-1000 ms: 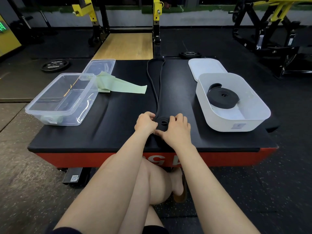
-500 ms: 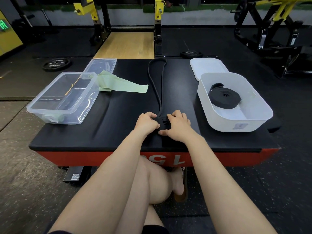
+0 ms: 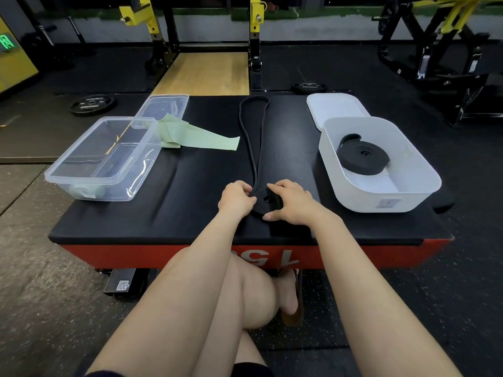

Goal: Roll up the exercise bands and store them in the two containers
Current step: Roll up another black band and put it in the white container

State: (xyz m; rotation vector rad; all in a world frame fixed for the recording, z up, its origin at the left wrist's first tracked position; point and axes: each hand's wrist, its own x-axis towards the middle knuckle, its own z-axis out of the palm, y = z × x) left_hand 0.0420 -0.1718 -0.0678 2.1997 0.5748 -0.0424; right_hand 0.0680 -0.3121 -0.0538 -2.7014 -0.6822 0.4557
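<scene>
**Black band, half coiled**

Black band [image 3: 254, 137] lies down the middle of the bench [image 3: 168, 202]; both hands pinch its small coil at the near edge, left hand [image 3: 236, 198] feeding, right hand [image 3: 292, 204] curled round the roll. Keep each turn tight and flat (edges aligned); white tub [image 3: 381, 197] waits beside, one roll [image 3: 363, 157] already inside.

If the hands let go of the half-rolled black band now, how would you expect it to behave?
The black band looks rubbery and floppy, so its small coil would probably spring loose. Its unrolled tail lies limp on the bench, so it should trail behind if lifted.
</scene>
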